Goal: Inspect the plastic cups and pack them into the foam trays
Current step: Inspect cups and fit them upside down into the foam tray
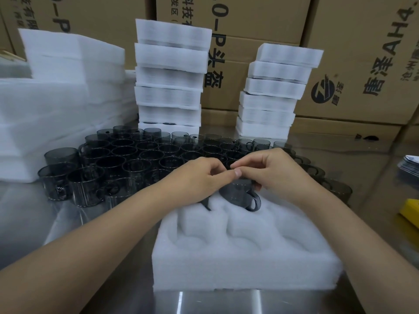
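Note:
A white foam tray [244, 266] with round pockets lies on the steel table right in front of me. A smoky grey plastic cup [240, 194] with a handle sits in a far pocket of the tray. My right hand [269, 171] grips its rim from above, fingers curled over it. My left hand [199, 177] is beside it, thumb and fingers curled, thumb tip meeting my right thumb; a dark cup handle shows just under it, and what it holds is hidden. Several loose grey cups [127, 159] stand crowded behind the tray.
Two tall stacks of packed foam trays [170, 75] [274, 91] stand at the back, with piles of foam sheets [56, 98] on the left. Cardboard boxes [362, 53] wall the rear. A yellow object [410, 211] and a stack of cards [410, 165] lie at the right.

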Motion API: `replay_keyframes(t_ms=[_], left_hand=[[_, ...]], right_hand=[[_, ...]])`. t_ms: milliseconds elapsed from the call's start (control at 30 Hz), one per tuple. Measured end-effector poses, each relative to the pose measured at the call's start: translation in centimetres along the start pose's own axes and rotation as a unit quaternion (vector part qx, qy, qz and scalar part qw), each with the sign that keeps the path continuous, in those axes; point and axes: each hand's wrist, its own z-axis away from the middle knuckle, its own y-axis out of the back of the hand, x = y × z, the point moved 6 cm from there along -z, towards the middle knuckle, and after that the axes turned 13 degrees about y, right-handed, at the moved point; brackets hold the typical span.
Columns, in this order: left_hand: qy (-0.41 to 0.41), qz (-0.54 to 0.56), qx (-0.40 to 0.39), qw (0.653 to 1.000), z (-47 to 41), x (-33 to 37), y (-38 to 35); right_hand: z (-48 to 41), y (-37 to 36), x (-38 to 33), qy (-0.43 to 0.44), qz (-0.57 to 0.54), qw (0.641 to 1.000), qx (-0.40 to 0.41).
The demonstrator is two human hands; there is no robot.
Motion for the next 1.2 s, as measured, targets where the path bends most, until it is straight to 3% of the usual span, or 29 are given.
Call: replay_keyframes(t_ms=[133, 267, 333, 633, 767, 967, 1200], left_hand=[[0.006, -0.033, 0.018, 0.999, 0.1, -0.1, 0.0], [0.008, -0.036, 0.013, 0.999, 0.3, 0.0, 0.1], [0.008, -0.039, 0.014, 0.999, 0.3, 0.0, 0.1], [0.037, -0.075, -0.007, 0.996, 0.7, 0.0, -0.2], [0.04, -0.043, -0.046, 0.997, 0.6, -0.1, -0.2], [0.034, -0.024, -0.106, 0.994, 1.0, 0.1, 0.1], [0.044, -0.037, -0.181, 0.982, 1.2, 0.0, 0.7]], right_hand=[[0.1, 0.0, -0.1, 0.003, 0.032, 0.999, -0.023], [1.2, -0.5, -0.4, -0.024, -0.048, 0.969, -0.242], [1.6, -0.2, 0.0, -0.035, -0.047, 0.958, -0.281], [1.6, 0.0, 0.2, -0.019, -0.07, 0.961, -0.268], [1.7, 0.1, 0.6, -0.032, -0.078, 0.957, -0.278], [0.7, 0.5, 2.0, -0.085, -0.15, 0.978, -0.119], [0.4, 0.5, 2.6, -0.097, -0.118, 0.985, -0.075]])
